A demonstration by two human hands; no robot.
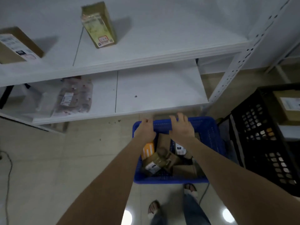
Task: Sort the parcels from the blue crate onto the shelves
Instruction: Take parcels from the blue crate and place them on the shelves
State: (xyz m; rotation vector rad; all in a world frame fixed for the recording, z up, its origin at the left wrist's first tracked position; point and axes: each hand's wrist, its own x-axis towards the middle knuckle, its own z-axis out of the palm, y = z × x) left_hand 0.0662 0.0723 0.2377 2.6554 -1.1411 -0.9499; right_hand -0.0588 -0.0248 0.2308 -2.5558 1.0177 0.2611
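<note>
Gripping brown parcel [164, 117] at blue crate [209, 137] far rim: left hand [146, 129], right hand [182, 127]; lower shelf [159, 88] beside bare.

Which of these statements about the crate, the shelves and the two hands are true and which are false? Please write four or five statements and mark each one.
1. The blue crate stands on the floor in front of the shelves. True.
2. The blue crate is empty. False: several brown parcels lie inside it.
3. Both the left hand and the right hand reach over the far end of the crate. True.
4. The upper shelf holds no parcels. False: the tall box stands there, and the flat box is at its left.
5. A black crate stands to the right of the blue one. True.
</note>
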